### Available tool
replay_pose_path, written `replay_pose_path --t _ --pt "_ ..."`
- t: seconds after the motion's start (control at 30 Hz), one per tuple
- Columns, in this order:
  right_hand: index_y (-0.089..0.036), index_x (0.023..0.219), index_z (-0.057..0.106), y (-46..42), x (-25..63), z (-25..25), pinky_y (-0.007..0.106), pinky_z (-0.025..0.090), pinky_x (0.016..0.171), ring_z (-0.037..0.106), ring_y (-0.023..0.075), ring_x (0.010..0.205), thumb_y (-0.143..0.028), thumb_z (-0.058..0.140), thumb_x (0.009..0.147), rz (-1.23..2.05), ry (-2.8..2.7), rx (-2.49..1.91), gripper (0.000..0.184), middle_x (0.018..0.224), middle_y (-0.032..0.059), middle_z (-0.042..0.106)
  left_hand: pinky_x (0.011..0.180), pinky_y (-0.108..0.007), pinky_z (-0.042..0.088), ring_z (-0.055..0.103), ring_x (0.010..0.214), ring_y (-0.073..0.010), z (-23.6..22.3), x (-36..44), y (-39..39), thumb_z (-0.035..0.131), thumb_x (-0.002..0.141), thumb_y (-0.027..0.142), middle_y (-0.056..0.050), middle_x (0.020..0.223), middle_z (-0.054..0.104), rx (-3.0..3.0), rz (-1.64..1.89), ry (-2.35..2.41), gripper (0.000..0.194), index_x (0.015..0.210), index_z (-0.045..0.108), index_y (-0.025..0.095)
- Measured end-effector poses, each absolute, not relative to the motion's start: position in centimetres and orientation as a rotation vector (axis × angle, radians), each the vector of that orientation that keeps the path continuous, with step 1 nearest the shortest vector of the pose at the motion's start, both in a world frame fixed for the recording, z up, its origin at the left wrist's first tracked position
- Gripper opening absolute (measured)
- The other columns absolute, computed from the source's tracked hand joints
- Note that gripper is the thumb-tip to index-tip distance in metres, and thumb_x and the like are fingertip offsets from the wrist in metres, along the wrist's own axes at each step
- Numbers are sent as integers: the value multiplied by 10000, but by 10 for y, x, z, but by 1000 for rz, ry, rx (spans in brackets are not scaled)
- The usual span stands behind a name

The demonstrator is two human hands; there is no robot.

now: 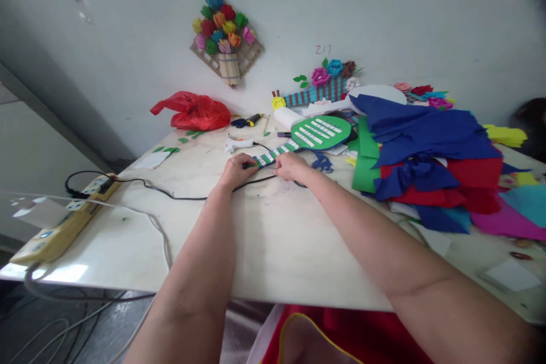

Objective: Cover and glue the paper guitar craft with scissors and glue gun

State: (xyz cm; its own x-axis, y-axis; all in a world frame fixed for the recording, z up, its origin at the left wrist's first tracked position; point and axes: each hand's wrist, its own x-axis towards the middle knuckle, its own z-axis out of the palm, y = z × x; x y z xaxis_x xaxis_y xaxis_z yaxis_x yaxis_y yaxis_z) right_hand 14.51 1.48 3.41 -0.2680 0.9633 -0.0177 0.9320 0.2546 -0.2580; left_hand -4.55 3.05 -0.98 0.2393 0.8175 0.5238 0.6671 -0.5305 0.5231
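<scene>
A paddle-shaped craft piece [323, 132], green with a blue edge and white strips, lies on the table with its narrow handle pointing toward me. My left hand [239, 170] pinches the near end of that handle. Farther up, my right hand [292, 167] has its fingers closed at the handle's lower edge; what lies under its fingertips is hidden. Just beyond the handle rests a white glue gun [239, 144]. Its black cord [191, 198] passes beneath both hands.
A yellow power strip [63, 227] lies along the left edge. Behind are a red plastic bag [198, 112] and yellow-black pliers [247, 120]. Blue sheets [426, 131], red and green sheets pile up at right. Paper flowers [222, 23] hang on the wall.
</scene>
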Motion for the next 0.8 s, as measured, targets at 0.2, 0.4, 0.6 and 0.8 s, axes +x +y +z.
replay_pose_path --t 0.2,0.4,0.6,0.8 --pt "-189 849 661 11 149 40 227 408 565 611 158 658 -282 598 737 344 -2360 -1822 159 782 62 686 715 -291 464 576 763 -167 -10 -42 32 664 627 287 -36 796 629 2395 1143 1474 139 713 633 182" --pt "-181 871 657 10 150 42 242 435 616 621 163 668 -271 596 754 398 -2363 -1859 159 784 73 684 680 -291 453 554 732 -166 -11 -39 34 652 635 279 -37 771 601 2425 1121 1528 133 715 619 179" --pt "-170 871 651 8 150 44 244 440 625 622 158 653 -280 589 769 387 -2360 -1862 162 782 80 681 671 -291 439 537 718 -166 -11 -36 34 657 634 283 -45 751 582 2424 1126 1537 148 706 614 161" --pt "-174 880 658 9 151 44 243 440 618 622 162 668 -268 590 757 397 -2376 -1852 169 801 78 686 656 -286 433 524 690 -155 -12 -35 36 669 622 284 -35 741 572 2385 1134 1579 150 682 596 167"
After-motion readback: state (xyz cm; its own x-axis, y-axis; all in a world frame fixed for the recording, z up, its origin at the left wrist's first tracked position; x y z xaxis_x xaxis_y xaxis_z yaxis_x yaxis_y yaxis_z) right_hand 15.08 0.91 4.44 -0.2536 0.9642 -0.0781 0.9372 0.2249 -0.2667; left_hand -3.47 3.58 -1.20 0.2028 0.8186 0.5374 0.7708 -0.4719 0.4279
